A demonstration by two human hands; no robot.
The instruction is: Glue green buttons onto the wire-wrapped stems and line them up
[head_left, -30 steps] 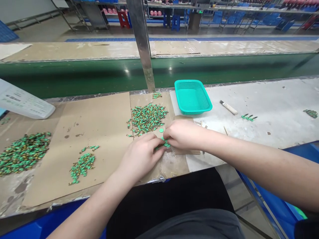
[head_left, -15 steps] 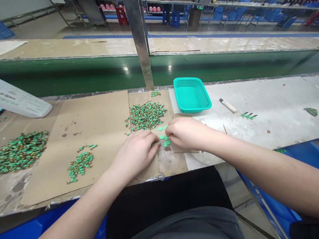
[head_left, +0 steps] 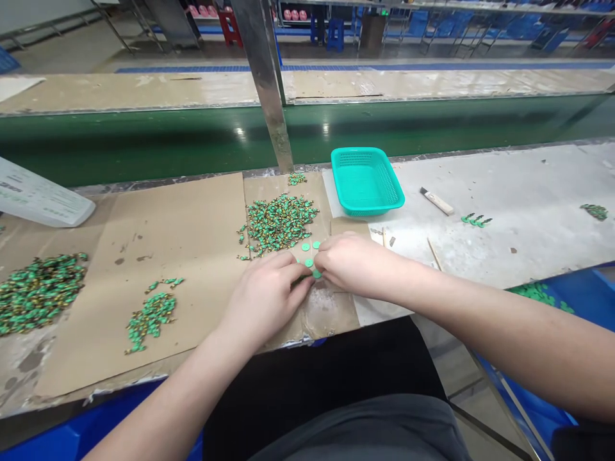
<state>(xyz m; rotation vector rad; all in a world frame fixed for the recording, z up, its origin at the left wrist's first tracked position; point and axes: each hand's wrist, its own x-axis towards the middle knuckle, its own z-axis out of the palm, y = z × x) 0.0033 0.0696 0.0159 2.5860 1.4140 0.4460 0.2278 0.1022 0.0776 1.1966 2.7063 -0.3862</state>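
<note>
My left hand (head_left: 267, 296) and my right hand (head_left: 346, 261) meet fingertip to fingertip over a few small green round discs (head_left: 308, 254) on a cardboard sheet (head_left: 331, 310) at the bench's front edge. Both hands have their fingers curled and pinched together at the discs; what each one grips is hidden by the fingers. Just beyond the hands lies a heap of small green-and-gold parts (head_left: 278, 223).
A teal plastic basket (head_left: 366, 180) stands behind my right hand, beside a metal post (head_left: 267, 83). More green-and-gold heaps lie at the left (head_left: 38, 292) and centre-left (head_left: 148, 316). A small knife (head_left: 436, 201) lies right of the basket. A green conveyor (head_left: 144, 144) runs behind.
The hands drew apart a little half a second ago, baring several discs, and have closed together over them again. The camera has shifted slightly.
</note>
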